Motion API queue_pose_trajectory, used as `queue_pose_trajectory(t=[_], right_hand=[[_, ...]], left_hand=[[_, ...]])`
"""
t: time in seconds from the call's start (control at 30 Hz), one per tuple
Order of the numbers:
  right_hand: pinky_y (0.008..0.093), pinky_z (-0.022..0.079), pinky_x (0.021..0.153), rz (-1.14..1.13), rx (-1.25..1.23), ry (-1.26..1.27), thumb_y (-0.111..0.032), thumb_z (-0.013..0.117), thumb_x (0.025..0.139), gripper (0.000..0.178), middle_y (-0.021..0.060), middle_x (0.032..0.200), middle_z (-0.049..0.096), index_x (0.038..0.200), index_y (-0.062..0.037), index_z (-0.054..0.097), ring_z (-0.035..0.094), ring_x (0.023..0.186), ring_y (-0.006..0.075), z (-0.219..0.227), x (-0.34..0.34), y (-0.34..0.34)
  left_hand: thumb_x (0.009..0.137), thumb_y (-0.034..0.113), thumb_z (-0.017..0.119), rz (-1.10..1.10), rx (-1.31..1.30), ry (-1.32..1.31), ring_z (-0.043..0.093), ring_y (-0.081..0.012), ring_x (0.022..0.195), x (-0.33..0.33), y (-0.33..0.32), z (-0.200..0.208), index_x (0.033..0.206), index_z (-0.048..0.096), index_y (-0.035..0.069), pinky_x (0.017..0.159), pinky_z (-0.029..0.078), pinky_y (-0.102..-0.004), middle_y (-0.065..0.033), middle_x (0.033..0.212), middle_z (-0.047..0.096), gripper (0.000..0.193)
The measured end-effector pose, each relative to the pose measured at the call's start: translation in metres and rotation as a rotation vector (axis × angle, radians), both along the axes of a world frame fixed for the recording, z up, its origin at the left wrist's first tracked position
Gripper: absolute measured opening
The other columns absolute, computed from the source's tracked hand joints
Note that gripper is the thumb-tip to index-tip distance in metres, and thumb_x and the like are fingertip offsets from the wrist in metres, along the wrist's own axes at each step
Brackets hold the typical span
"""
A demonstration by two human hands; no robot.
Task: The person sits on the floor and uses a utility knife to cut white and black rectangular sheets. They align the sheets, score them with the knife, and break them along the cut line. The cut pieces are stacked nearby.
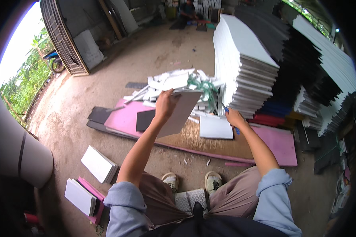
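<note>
My left hand [166, 104] grips the upper left edge of a thin white foam sheet [182, 112], held tilted upright above the work board. My right hand [235, 118] is closed round a blue-handled knife [237, 130], its narrow blade pointing up and away, to the right of the sheet. Below, a flat white rectangular piece [216, 128] lies on the scored brown middle of the long pink board [273, 144]. A dark grey piece [144, 119] is partly hidden behind my left forearm. White offcut strips [146, 93] and tangled green twine [205, 87] are heaped just beyond.
Tall stacks of white sheets [245, 67] and black sheets [300, 71] rise at the right. Cut white pieces [99, 164] and a white-and-pink stack [81, 197] lie on the floor at left, near a large white roll [37, 158]. Far back, another person [188, 11] sits low.
</note>
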State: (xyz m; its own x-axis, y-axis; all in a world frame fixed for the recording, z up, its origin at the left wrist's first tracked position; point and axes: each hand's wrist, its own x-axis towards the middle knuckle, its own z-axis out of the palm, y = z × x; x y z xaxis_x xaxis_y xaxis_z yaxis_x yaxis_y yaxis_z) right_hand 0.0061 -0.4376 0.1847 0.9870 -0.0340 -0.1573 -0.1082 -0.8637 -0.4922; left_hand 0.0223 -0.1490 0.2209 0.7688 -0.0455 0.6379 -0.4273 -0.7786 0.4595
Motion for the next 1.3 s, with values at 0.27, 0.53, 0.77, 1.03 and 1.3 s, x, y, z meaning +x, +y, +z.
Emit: queue_pose_trajectory(t=[0.27,0.53,0.77,1.03,1.3], right_hand=[[0.0369,0.046,0.039,-0.111,0.867,-0.244,-0.036,0.041,0.088,0.033,0.0108,0.052,0.050,0.093,-0.0029,0.042,0.053,0.041,0.0230,-0.019,0.014,-0.011],[0.0387,0.052,0.069,0.127,1.380,0.264,-0.044,0.051,0.083,0.050,0.0121,0.098,0.053,0.114,-0.0070,0.037,0.060,0.080,0.0250,-0.001,-0.023,0.082],[0.0318,0.046,0.076,-0.129,1.302,-0.142,-0.008,0.061,0.074,0.037,0.0100,0.097,0.056,0.106,-0.0032,0.045,0.056,0.087,0.0204,-0.035,0.013,0.130],[0.0314,0.043,0.070,-0.052,0.600,-0.316,-0.014,0.060,0.071,0.029,0.0089,0.082,0.056,0.094,-0.0003,0.049,0.054,0.075,0.0203,-0.066,0.056,0.089],[0.0315,0.041,0.073,-0.073,0.602,-0.120,-0.018,0.060,0.071,0.033,0.0104,0.084,0.054,0.095,0.0003,0.048,0.053,0.079,0.0218,-0.110,0.073,0.083]], left_hand=[[0.081,0.016,0.057,0.018,-1.341,0.157,0.058,-0.0217,0.077,-0.003,0.047,0.001,0.108,0.045,0.000,0.063,0.048,-0.0294,-0.0098,0.089,0.056,0.034],[0.074,0.000,0.061,-0.338,-1.622,0.742,0.054,-0.0111,0.075,-0.054,0.007,-0.040,0.098,0.045,0.003,0.059,0.043,-0.0184,-0.0046,0.088,0.052,0.029],[0.078,0.006,0.062,-0.366,-1.296,0.954,0.055,-0.0159,0.090,-0.077,0.003,-0.062,0.108,0.039,0.000,0.072,0.049,-0.0267,-0.0092,0.105,0.049,0.038],[0.086,0.030,0.052,-0.189,-0.826,1.304,0.048,-0.0240,0.110,-0.044,0.137,-0.116,0.123,0.034,0.001,0.088,0.042,-0.0329,-0.0156,0.123,0.043,0.050],[0.083,0.032,0.056,0.061,-1.547,0.940,0.044,-0.0235,0.114,-0.005,0.131,-0.244,0.130,0.022,-0.003,0.091,0.037,-0.0346,-0.0134,0.131,0.034,0.067]])
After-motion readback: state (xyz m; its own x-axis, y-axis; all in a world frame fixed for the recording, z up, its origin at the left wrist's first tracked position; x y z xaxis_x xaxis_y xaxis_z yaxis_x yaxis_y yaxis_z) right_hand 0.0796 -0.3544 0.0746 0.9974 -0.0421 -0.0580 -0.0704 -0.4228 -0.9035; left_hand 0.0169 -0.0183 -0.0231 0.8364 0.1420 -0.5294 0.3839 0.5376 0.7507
